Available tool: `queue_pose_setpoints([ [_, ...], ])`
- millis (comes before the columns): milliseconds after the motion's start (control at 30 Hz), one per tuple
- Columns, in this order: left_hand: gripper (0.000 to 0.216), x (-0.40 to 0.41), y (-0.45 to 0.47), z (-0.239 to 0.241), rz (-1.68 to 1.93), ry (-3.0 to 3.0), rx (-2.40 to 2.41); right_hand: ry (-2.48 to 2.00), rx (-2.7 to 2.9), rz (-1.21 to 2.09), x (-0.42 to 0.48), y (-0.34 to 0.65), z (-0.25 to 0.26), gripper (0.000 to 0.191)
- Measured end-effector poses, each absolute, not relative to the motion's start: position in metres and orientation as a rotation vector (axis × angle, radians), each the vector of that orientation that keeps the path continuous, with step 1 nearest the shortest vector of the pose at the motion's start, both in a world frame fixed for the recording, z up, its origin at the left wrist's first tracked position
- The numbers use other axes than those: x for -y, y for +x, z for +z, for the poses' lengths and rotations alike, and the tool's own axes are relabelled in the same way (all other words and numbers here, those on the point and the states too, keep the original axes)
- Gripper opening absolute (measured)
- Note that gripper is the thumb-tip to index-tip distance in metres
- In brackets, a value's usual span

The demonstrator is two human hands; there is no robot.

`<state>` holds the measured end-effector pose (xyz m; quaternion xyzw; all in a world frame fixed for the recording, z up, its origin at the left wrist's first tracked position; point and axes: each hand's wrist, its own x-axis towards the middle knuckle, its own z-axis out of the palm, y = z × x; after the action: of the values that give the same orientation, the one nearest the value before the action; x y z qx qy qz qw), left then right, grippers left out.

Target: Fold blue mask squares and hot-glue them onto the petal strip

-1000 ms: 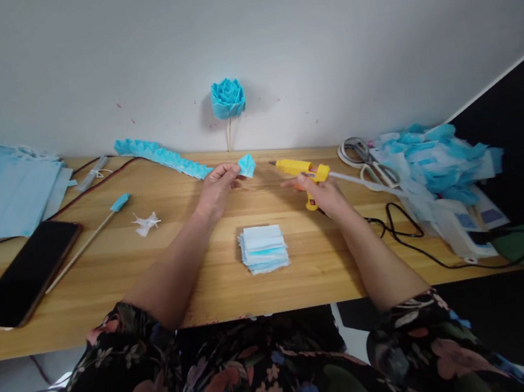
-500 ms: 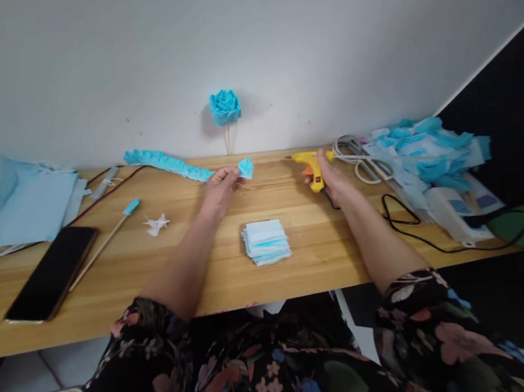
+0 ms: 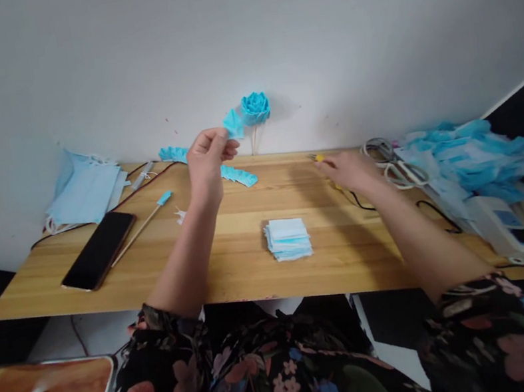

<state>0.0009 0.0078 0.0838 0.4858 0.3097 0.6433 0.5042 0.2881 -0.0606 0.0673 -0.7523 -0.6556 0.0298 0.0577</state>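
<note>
My left hand [image 3: 209, 154] is raised above the table, pinching a blue folded fabric petal [image 3: 233, 124] between thumb and fingers. Behind it a blue fabric flower [image 3: 255, 108] on a thin stick leans at the wall. My right hand [image 3: 346, 169] is low over the table on the yellow glue gun [image 3: 319, 158]; the hand covers most of the gun, leaving its nozzle end in sight. Partly hidden by my left hand, a row of blue folded petals [image 3: 238, 175] lies along the back of the table. A stack of cut mask pieces [image 3: 288, 238] sits between my forearms.
At left are face masks [image 3: 83, 190], a black phone [image 3: 99, 250] and a blue-tipped stick [image 3: 143, 227]. On the right lie scissors [image 3: 405, 174], a pile of blue and white fabric scraps [image 3: 472, 152] and a white box-like item [image 3: 500, 225]. A black cable [image 3: 438, 215] crosses the table there.
My left hand has lifted the petal up toward the flower. My right hand has lowered with the glue gun to the tabletop. The view has shifted, so the table things appear further right.
</note>
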Motion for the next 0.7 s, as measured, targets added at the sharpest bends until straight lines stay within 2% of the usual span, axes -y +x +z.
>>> queue_pose_setpoints([
  [133,0.027,-0.005,-0.032,0.088,1.636,1.138,-0.841,-2.251,2.197,0.153,0.038,0.225,0.072,0.041],
  [233,0.027,-0.001,-0.058,0.078,1.719,1.071,-0.910,-2.128,2.305,0.201,0.020,0.187,0.065,0.052],
  [400,0.027,0.014,-0.092,0.057,1.806,0.953,-0.929,-1.956,2.437,0.110,-0.009,0.145,0.046,0.052],
  [567,0.028,0.030,-0.110,0.040,1.803,0.929,-0.980,-2.001,2.432,0.032,-0.017,0.130,0.043,0.042],
  [700,0.025,0.033,-0.116,0.034,1.785,0.904,-1.001,-2.022,2.450,0.044,0.002,0.158,0.050,0.045],
])
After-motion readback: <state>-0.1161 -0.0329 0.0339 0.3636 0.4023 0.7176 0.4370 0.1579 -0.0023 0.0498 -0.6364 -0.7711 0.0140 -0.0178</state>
